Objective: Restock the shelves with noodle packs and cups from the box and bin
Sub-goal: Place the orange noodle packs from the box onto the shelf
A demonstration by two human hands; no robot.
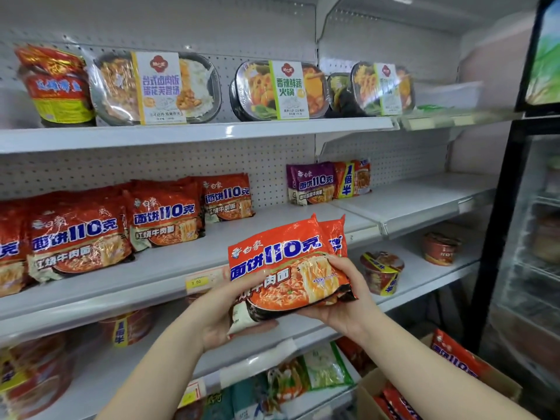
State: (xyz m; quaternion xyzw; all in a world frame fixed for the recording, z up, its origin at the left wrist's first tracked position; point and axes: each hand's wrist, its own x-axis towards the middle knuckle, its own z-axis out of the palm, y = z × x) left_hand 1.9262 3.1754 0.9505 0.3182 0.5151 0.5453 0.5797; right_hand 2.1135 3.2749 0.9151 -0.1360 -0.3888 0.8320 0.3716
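Two stacked red-orange noodle packs [288,262] are held up in front of the middle shelf [169,268]. My left hand [224,310] grips their lower left corner, thumb across the front. My right hand [348,295] holds the lower right side, fingers curled over the front. Matching red packs [163,216] stand in rows on the left part of that shelf. At the bottom right, a cardboard box [372,386] holds more red packs [454,356]. Noodle cups [381,272] stand on the lower shelf.
The top shelf [194,133] carries a red bowl [57,86] and boxed meal trays [157,89]. A purple pack [310,183] and a red one stand further right. A glass-door fridge [527,237] stands at the right. Green packs [324,368] lie on the bottom shelf.
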